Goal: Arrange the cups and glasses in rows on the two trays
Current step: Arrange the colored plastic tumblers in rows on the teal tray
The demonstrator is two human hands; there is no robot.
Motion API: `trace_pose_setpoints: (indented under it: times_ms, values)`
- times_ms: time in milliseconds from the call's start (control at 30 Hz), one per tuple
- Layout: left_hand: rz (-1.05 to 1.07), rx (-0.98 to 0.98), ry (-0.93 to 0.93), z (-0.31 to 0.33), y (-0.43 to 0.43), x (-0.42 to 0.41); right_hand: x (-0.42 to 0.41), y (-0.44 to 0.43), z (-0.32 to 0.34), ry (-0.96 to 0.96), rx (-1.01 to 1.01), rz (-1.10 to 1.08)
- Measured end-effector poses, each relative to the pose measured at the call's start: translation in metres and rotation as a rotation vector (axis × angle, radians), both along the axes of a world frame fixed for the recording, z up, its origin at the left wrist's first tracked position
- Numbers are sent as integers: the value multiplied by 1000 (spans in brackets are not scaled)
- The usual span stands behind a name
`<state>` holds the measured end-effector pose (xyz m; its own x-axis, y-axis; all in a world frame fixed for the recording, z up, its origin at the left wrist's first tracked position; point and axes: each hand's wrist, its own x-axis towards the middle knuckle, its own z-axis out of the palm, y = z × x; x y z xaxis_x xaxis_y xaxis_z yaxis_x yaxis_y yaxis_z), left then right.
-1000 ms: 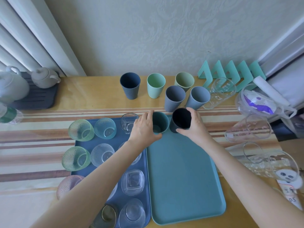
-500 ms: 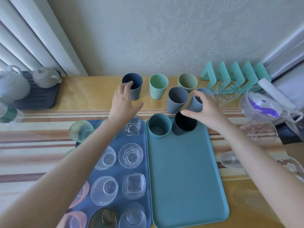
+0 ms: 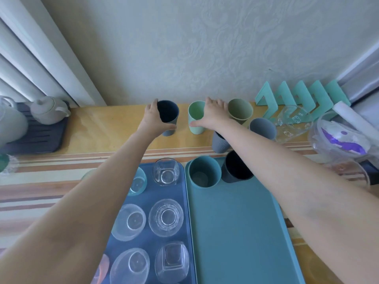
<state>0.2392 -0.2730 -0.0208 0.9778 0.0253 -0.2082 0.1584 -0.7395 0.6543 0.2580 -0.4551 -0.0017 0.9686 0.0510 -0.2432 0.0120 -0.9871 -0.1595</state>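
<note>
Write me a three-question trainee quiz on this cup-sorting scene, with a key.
1. True or false: the teal tray already holds two cups.
2. Which cup is the left hand closing around?
A. mint green cup
B. dark navy cup
C. olive cup
3. Fill in: the right hand is on the ____ cup.

Key:
1. True: a teal cup and a black cup stand at its far end.
2. B, the dark navy cup.
3. Mint green cup, beside the olive cup.
</note>
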Motion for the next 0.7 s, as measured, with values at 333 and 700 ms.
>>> trace_pose_setpoints:
  times_ms: [333, 700]
  values:
    - [83, -118, -256, 65, 3, -26, -40, -17, 60, -270, 454, -67]
    - [-105, -251, -322, 121, -46, -212, -229, -107, 117, -170, 740, -213]
